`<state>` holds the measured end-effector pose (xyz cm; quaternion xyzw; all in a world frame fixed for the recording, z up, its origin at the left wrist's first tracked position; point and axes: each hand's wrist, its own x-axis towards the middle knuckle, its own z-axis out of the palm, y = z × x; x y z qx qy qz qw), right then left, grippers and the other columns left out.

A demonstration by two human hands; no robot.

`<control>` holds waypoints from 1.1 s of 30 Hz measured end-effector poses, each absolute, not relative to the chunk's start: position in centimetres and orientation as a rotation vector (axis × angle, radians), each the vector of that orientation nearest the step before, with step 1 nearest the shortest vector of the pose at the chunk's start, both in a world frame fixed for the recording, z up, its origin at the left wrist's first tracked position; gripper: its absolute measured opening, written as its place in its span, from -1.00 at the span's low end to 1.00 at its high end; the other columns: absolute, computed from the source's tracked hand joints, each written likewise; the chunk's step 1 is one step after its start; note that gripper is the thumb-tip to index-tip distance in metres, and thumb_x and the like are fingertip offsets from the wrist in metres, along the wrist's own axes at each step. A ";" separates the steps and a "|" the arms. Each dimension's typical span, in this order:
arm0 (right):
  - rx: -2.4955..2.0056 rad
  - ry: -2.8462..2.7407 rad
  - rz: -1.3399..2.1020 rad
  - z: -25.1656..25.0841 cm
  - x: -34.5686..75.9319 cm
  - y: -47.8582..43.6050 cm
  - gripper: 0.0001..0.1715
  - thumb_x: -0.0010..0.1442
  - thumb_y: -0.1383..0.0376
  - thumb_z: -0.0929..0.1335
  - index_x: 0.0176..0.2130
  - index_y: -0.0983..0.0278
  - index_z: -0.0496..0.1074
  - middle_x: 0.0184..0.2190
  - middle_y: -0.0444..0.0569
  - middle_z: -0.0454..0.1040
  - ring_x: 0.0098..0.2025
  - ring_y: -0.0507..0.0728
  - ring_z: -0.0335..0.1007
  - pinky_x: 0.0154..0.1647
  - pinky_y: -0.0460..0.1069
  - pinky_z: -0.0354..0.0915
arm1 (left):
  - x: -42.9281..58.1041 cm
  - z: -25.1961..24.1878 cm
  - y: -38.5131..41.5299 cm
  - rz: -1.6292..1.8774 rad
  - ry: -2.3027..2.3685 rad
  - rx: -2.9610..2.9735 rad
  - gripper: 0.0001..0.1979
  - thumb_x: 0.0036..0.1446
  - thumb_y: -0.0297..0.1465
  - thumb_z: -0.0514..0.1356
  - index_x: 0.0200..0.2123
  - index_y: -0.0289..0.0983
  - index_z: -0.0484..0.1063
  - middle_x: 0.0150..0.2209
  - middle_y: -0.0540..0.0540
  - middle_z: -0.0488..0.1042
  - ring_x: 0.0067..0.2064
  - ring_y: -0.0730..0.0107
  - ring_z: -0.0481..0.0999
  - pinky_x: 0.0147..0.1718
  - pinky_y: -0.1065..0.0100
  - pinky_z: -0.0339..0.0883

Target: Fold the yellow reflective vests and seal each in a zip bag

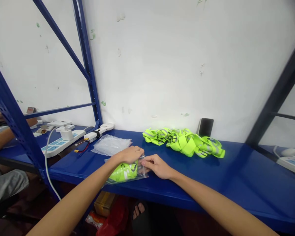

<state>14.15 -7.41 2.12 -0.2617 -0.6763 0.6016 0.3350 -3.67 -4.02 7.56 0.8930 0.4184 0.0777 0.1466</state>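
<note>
A clear plastic bag with a folded neon-yellow reflective strap inside lies near the front edge of the blue shelf. My left hand rests on top of the bag, fingers curled and pressing it down. My right hand pinches the bag's open right end with thumb and fingers together. A heap of several neon-yellow reflective straps lies farther back near the wall.
A stack of empty clear bags lies behind my left hand. A dark phone leans on the wall. A white power strip with a plug, a small white fan and blue rack posts stand left. Another person's arm is at far left.
</note>
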 end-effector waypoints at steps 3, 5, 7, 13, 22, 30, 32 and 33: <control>-0.713 -1.687 1.585 1.9 13.9 -7.1 -0.45 -0.01 -0.04 0.42 -0.25 0.37 0.53 -0.37 0.03 0.55 -0.29 0.21 0.52 -0.27 0.08 0.42 | -4.1 7.8 -3.8 0.340 1.335 2.426 -0.61 0.19 -0.31 -0.14 -0.36 -0.24 0.47 -0.33 -0.09 0.53 -0.30 0.27 0.46 -0.30 0.35 0.24; -0.742 -1.675 1.554 1.7 13.9 -6.8 -0.47 -0.03 -0.03 0.44 -0.27 0.37 0.51 -0.42 0.01 0.54 -0.37 0.18 0.52 -0.32 0.06 0.42 | -4.6 8.3 -3.8 0.407 1.390 2.337 -0.64 0.15 -0.29 -0.09 -0.43 -0.26 0.46 -0.40 -0.09 0.51 -0.37 0.28 0.43 -0.38 0.36 0.21; -0.778 -1.699 1.469 1.5 14.0 -6.5 -0.52 -0.02 0.00 0.44 -0.30 0.37 0.50 -0.48 -0.01 0.53 -0.45 0.15 0.51 -0.38 0.03 0.42 | -5.1 8.9 -4.0 0.434 1.347 2.273 -0.67 0.12 -0.25 -0.02 -0.50 -0.27 0.44 -0.48 -0.06 0.45 -0.46 0.34 0.36 -0.46 0.37 0.14; -0.788 -1.812 1.149 1.9 14.7 -6.3 -0.70 0.03 0.12 0.43 -0.37 0.34 0.50 -0.54 -0.06 0.50 -0.52 0.06 0.43 -0.46 -0.06 0.35 | -6.3 10.5 -5.4 0.557 1.239 2.055 -0.58 0.01 -0.05 0.14 -0.63 -0.27 0.40 -0.63 0.01 0.30 -0.56 0.46 0.19 -0.58 0.41 -0.01; -0.788 -1.684 1.111 2.4 14.3 -6.1 -0.68 0.08 0.08 0.39 -0.37 0.31 0.42 -0.64 -0.16 0.38 -0.65 0.02 0.31 -0.60 -0.07 0.30 | -4.7 10.0 -5.9 0.797 1.412 2.064 -0.69 0.05 -0.18 0.15 -0.44 -0.31 0.53 -0.48 -0.10 0.54 -0.47 0.32 0.45 -0.49 0.37 0.21; -0.857 -1.694 0.947 2.8 15.2 -5.3 -0.64 0.08 0.14 0.40 -0.18 0.31 0.42 -0.63 -0.22 0.30 -0.63 -0.01 0.23 -0.57 -0.10 0.19 | -2.6 7.3 -6.8 1.289 1.372 2.457 -0.75 0.24 -0.42 -0.03 -0.28 -0.26 0.45 -0.31 -0.10 0.53 -0.25 0.29 0.48 -0.24 0.31 0.28; -0.891 -1.790 0.939 2.9 15.6 -5.1 -0.63 0.10 0.13 0.38 -0.16 0.33 0.46 -0.64 -0.21 0.28 -0.62 -0.02 0.16 -0.57 -0.10 0.12 | -2.7 7.0 -6.7 1.276 1.328 2.517 -0.75 0.26 -0.44 -0.05 -0.27 -0.27 0.43 -0.30 -0.11 0.51 -0.23 0.30 0.47 -0.22 0.31 0.29; -0.901 -1.835 0.932 2.9 15.7 -5.0 -0.64 0.12 0.12 0.36 -0.18 0.33 0.49 -0.64 -0.20 0.28 -0.61 -0.03 0.13 -0.58 -0.11 0.09 | -2.8 6.9 -6.6 1.273 1.315 2.536 -0.75 0.26 -0.44 -0.06 -0.26 -0.27 0.42 -0.29 -0.11 0.50 -0.23 0.30 0.47 -0.21 0.30 0.29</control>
